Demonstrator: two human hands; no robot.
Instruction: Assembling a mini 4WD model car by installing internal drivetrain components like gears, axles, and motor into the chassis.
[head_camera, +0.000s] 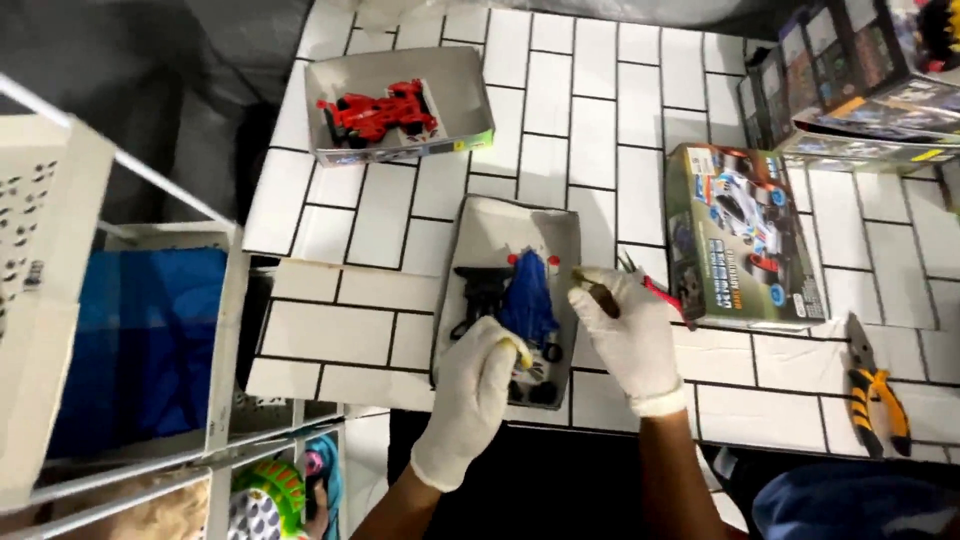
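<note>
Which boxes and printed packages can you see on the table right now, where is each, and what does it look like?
Open box tray: far left of the table, grey inside, holds a red toy racer.
Open box tray: centre, under both gloved hands, holds a blue toy car.
Closed toy-car box: right of centre, flat rectangle, green edges, pictures of cars.
Stacked printed boxes: far right corner, dark, multicoloured.

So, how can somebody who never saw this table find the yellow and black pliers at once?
Start at the white tiled table and go to its near right corner, past the green toy car box. The yellow and black pliers lie there alone on the tiles, apart from both gloved hands, and nothing else nearby has yellow and black handles.
</note>
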